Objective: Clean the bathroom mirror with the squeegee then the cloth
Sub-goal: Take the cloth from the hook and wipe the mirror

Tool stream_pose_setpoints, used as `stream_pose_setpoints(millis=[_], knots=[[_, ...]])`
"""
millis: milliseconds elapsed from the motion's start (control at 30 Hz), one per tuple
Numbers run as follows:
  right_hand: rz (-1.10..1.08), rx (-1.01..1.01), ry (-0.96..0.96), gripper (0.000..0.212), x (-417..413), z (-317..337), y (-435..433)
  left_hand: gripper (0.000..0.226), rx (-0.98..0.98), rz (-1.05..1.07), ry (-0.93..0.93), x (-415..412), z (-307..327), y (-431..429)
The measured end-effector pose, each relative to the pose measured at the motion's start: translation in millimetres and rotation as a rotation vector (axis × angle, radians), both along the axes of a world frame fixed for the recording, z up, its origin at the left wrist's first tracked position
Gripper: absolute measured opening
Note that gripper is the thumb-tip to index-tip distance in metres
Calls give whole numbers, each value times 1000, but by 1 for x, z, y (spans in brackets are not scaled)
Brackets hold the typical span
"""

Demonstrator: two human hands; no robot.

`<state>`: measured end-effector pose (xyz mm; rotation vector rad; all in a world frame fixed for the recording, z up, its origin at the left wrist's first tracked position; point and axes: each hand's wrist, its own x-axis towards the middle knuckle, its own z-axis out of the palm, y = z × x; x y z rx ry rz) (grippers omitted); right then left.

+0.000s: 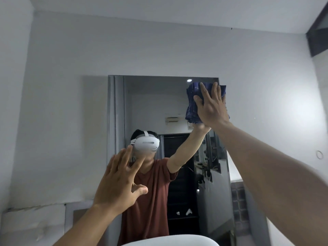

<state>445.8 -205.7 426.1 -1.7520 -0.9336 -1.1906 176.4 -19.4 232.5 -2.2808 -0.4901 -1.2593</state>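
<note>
The rectangular mirror [152,107] hangs on the pale wall straight ahead. A folded dark blue cloth [192,103] is pressed flat against its upper right corner under my right hand [211,105], palm on the cloth and fingers spread upward. My left hand [120,181] is raised in front of the mirror's lower left part, fingers apart, holding nothing; whether it touches the glass I cannot tell. The mirror reflects a person in a red shirt with a white headset. No squeegee is in view.
A white basin rim [168,241] shows at the bottom edge below the mirror. A small ring hook [319,155] sits on the right wall. A dark window frame [317,32] is at the top right. Cracked paint runs along the lower left wall [35,208].
</note>
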Motion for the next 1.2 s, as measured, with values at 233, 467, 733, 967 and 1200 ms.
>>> stream_pose_setpoints(millis=[233, 467, 733, 967, 1200], knots=[[-67, 7, 12, 60, 0, -62, -2, 106, 42, 32, -8, 1, -3, 2], [-76, 21, 41, 62, -10, -82, 13, 85, 42, 21, -70, -12, -29, -4], [-30, 45, 27, 64, -41, -77, 39, 106, -49, -15, -45, -22, -64, 5], [27, -8, -124, 60, -86, -68, 67, 103, -29, -4, -50, -20, -68, 7], [38, -29, -166, 61, -120, -61, 94, 95, -24, -26, -47, -20, -76, 6]])
